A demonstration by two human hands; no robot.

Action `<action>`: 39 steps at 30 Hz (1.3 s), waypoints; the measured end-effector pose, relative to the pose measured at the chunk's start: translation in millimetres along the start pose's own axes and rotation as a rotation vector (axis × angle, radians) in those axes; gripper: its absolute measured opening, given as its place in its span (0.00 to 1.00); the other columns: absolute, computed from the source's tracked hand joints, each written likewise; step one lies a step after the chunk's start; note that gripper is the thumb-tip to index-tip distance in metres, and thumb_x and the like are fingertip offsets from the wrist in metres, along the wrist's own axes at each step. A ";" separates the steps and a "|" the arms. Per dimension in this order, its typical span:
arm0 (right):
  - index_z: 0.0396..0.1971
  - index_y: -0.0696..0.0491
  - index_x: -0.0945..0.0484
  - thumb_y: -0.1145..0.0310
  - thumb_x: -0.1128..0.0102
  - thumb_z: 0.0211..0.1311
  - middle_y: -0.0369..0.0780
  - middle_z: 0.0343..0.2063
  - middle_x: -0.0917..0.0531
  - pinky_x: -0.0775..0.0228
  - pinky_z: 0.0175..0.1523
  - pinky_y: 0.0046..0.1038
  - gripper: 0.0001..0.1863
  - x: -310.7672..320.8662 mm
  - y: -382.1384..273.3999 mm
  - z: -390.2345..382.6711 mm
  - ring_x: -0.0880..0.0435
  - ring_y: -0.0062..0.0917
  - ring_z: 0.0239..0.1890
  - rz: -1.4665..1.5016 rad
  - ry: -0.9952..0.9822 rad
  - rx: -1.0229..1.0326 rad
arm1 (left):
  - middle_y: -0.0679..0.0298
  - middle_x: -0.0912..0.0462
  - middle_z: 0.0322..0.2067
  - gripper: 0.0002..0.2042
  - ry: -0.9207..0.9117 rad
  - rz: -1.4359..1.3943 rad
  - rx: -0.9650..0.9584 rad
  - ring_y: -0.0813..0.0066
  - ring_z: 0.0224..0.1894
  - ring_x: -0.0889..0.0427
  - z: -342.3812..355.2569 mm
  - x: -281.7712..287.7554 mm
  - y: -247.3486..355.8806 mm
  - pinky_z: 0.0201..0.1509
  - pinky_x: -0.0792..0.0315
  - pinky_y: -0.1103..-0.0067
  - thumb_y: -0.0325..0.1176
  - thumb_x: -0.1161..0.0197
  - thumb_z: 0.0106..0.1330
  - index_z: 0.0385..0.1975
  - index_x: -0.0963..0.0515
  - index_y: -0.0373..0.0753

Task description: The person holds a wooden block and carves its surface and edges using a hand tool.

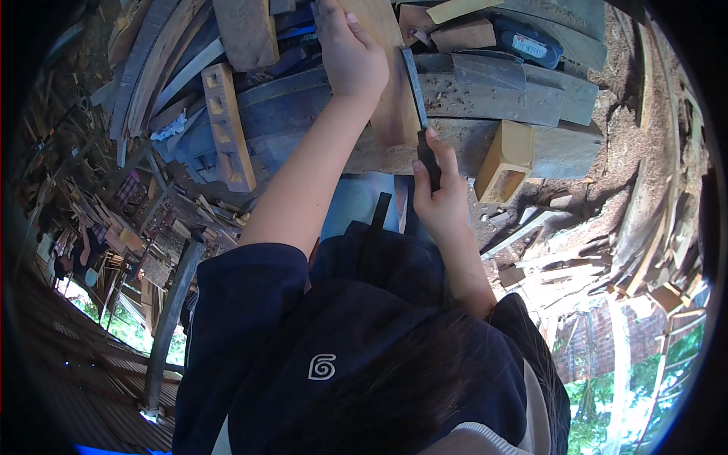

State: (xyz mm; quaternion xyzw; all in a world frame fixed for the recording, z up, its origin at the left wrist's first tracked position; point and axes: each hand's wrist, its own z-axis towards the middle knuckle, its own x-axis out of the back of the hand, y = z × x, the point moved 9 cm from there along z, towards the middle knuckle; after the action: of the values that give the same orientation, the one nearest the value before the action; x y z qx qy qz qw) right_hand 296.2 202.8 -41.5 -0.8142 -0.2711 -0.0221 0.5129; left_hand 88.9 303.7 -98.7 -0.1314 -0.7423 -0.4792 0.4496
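A smooth, light-brown wooden board point(396, 98) lies across the bench planks in front of me, its near end toward my body. My left hand point(350, 57) holds the board by its left side, thumb over the top face; some fingertips run off the upper edge of the view. In my right hand point(442, 186) is a chisel point(414, 83) with a flat steel blade and a dark handle. Its blade points away from me along the board's right edge. My fingers are closed round the handle, with the thumb and index finger near the blade end.
Left of the board rests a wooden bar with cut notches point(227, 129). A hollowed wooden block point(506, 161) stands on the right edge of the bench planks point(485, 98). Farther back lie wood offcuts point(462, 36) and a dark blue object with a label point(528, 47). Scrap wood covers the ground at right.
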 end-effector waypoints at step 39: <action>0.60 0.55 0.29 0.75 0.42 0.66 0.56 0.40 0.16 0.22 0.46 0.32 0.22 7.9 -12.1 -4.1 0.13 0.45 0.45 0.022 -0.020 -0.084 | 0.46 0.46 0.73 0.26 -0.012 -0.034 0.078 0.50 0.75 0.46 2.2 3.3 -2.7 0.76 0.48 0.65 0.29 0.60 0.78 0.74 0.50 0.36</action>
State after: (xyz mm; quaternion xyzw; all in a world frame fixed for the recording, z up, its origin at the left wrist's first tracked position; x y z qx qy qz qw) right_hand 298.3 206.6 -27.1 -0.8379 -0.2663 -0.0198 0.4760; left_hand 84.1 303.4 -98.0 -0.1039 -0.7651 -0.4569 0.4417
